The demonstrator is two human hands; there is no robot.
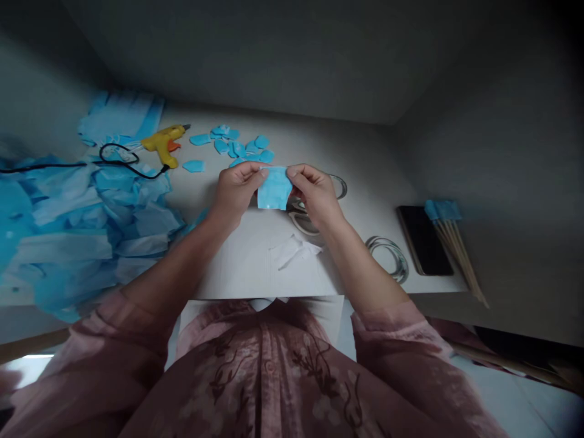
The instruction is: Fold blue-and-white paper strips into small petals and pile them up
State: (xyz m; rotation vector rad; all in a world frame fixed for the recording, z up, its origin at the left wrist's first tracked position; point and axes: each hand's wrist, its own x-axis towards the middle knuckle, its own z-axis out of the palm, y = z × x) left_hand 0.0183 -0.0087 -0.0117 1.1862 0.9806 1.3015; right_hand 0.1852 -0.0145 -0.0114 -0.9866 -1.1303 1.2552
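Observation:
Held up over the white table is a small blue piece of face mask fabric (274,190), roughly square. My left hand (238,188) pinches its upper left corner between thumb and finger. At the upper right corner, my right hand (316,190) grips it the same way. Partly hidden below my right hand lie scissors (305,224) with pale handles. White scraps (295,250) rest on the table just in front of them. Beyond my hands, several small blue pointed cutouts (237,146) are scattered.
A yellow glue gun (159,143) with a black cord lies at the back left, beside a heap of blue mask fabric (91,213). On the right are wire rings (390,258), a dark phone (425,240) and sticks with blue tops (460,252). Walls (255,61) border the table (237,267).

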